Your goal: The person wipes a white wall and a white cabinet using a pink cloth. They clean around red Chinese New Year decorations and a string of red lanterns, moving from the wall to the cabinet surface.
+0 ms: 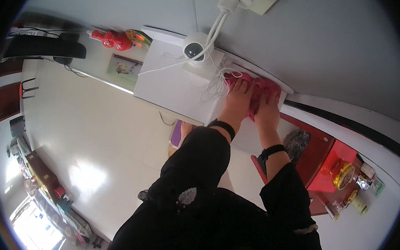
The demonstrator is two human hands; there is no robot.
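A crumpled pink cloth (256, 87) lies on the right end of a white cabinet top (170, 82), close against its raised back edge. My left hand (238, 100) rests on the cloth's left part, fingers curled into the fabric. Beside it, my right hand (267, 110) grips the right part in the same way. Both hands cover some of the cloth. Just left of my left hand, a loose bundle of thin white cable (215, 88) touches or nearly touches the cloth. A white dome camera (197, 49) stands behind it on a white box (203, 69).
White cables (217, 26) hang from a wall plug down past the camera. Red figurines (112, 40), a framed fan picture (124, 66) and a black monitor (44, 48) are on the left. At right, a red-brown table (313, 159) carries a gold ornament (344, 175).
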